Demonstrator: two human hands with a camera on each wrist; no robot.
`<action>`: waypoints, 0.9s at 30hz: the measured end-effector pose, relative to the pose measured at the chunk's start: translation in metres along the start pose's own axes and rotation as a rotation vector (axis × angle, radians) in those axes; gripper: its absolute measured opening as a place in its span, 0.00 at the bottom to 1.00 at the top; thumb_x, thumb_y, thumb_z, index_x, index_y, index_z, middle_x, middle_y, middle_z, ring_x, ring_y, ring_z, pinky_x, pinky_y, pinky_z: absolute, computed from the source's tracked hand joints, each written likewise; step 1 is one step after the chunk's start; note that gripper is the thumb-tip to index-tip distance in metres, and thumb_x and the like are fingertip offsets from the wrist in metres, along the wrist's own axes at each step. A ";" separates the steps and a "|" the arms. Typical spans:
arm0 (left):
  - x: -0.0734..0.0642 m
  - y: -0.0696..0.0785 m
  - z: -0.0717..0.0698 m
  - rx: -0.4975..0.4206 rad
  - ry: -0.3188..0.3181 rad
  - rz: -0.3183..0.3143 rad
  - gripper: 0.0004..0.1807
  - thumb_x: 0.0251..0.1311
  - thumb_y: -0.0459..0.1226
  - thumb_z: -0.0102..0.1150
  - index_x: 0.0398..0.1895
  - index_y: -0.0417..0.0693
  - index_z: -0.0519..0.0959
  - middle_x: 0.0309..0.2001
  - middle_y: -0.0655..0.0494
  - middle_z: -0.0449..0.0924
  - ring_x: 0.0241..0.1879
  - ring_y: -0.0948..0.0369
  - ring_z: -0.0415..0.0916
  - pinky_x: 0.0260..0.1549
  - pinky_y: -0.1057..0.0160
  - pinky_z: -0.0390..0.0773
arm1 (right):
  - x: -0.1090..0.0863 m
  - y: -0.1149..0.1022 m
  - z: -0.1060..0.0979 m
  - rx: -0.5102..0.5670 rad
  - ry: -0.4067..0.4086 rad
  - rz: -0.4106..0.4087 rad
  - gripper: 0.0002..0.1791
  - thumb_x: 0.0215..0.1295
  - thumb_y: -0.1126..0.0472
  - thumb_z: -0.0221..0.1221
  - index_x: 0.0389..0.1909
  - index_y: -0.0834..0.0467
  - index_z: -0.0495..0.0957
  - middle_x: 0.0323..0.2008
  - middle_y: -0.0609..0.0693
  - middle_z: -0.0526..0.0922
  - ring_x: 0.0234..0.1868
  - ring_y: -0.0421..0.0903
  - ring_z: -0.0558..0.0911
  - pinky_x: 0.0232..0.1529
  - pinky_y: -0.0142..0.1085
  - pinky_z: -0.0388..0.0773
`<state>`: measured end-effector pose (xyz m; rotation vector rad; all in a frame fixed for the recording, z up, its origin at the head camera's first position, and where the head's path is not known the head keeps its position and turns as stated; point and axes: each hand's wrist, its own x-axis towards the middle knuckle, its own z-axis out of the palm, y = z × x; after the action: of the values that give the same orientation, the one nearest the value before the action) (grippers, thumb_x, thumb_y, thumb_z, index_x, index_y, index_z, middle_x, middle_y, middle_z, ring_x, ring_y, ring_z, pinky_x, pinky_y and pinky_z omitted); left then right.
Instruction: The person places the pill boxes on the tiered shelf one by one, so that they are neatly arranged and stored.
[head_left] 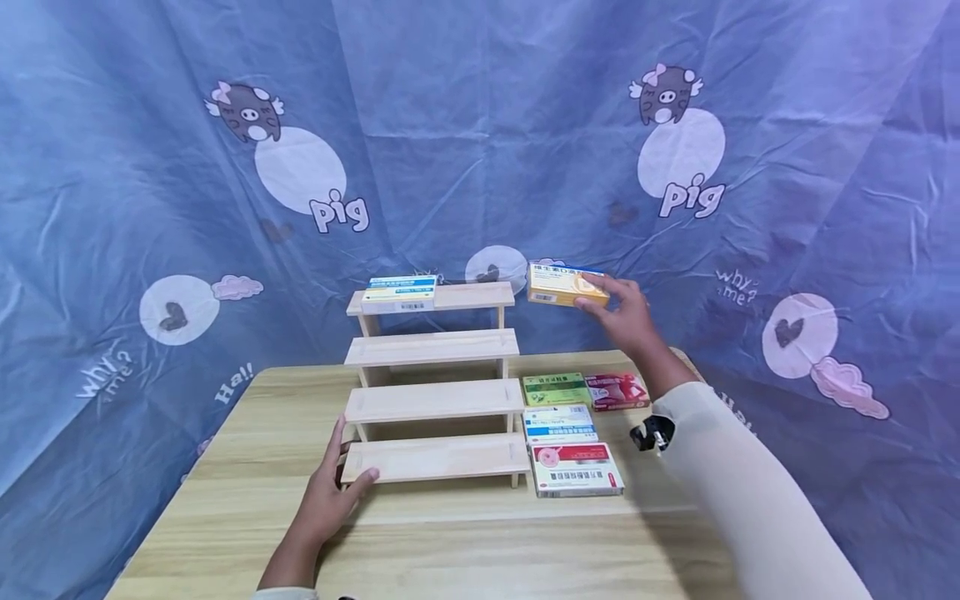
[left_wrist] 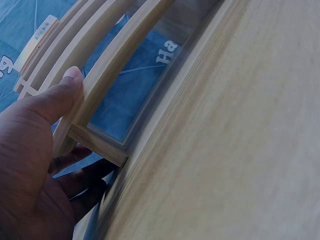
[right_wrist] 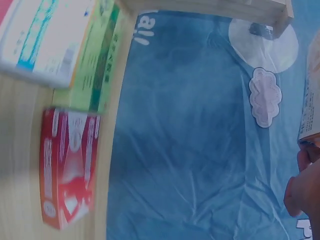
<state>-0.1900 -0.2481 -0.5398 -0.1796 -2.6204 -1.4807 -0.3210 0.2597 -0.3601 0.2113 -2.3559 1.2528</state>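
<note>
My right hand (head_left: 624, 312) pinches a yellow and white medicine box (head_left: 555, 285) by its right end, in the air just right of the top step of a wooden stepped rack (head_left: 435, 400). In the right wrist view only part of the held box (right_wrist: 312, 95) shows at the right edge. My left hand (head_left: 327, 492) grips the left end of the rack's lowest step, the thumb (left_wrist: 72, 80) over the board and the other fingers below it. On the top step, at its left, lies a blue and white medicine box (head_left: 399, 293).
Right of the rack, on the wooden table (head_left: 450, 550), lie a green box (head_left: 555, 389), a red box (head_left: 617, 391), a blue and white box (head_left: 559, 425) and a red and white box (head_left: 576, 469). A blue printed cloth (head_left: 480, 167) hangs behind the table.
</note>
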 end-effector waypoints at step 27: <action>0.000 0.000 0.000 0.023 0.013 0.010 0.60 0.73 0.48 0.71 0.92 0.69 0.36 0.77 0.33 0.72 0.69 0.36 0.81 0.61 0.52 0.83 | 0.035 -0.046 0.080 0.085 -0.095 -0.085 0.29 0.73 0.59 0.72 0.73 0.58 0.80 0.75 0.63 0.79 0.79 0.66 0.68 0.83 0.64 0.56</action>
<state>-0.1895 -0.2482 -0.5392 -0.1792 -2.6212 -1.4428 -0.3624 0.1712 -0.3479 0.4027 -2.3480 1.3294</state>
